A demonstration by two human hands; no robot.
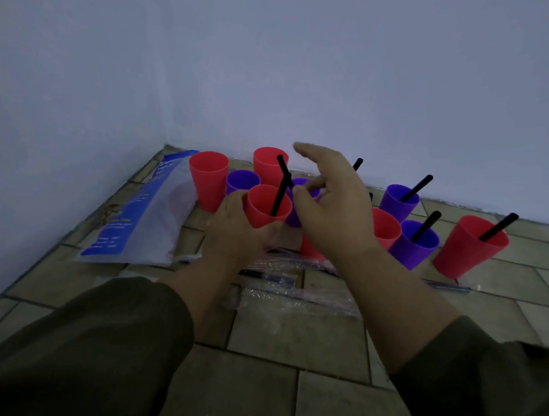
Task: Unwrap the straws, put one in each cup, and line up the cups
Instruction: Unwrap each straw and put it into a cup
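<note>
Floor (322,355): tan tiles, dim light, meeting pale walls (275,63) at a corner.
Bag (144,212): clear plastic with blue print, lying flat at far left.
Empty cups: left red cup (207,178) upright beside the bag; small purple cup (241,180) just right of it; back red cup (268,162) nearest the wall.
Left hand (233,231): fingers and thumb wrapped round the held red cup (266,207), centre-left.
Straw (279,197): black, leaning inside the held red cup, tip up and to the right. A second black straw crosses behind it; which cup it sits in, cannot tell.
Right hand (334,205): raised just right of that straw, fingers loose and apart, nothing seen in them. It covers most of a middle purple cup (293,220).
Right-side cups: half-hidden red cup (386,227); far purple cup (399,199); near purple cup (415,245); right red cup (466,248). The last three each hold a black straw and stand in a loose cluster.
Wrappers (300,293): crinkled clear film on the tiles between the forearms.
Sleeves (98,341): dark olive, on both arms.
</note>
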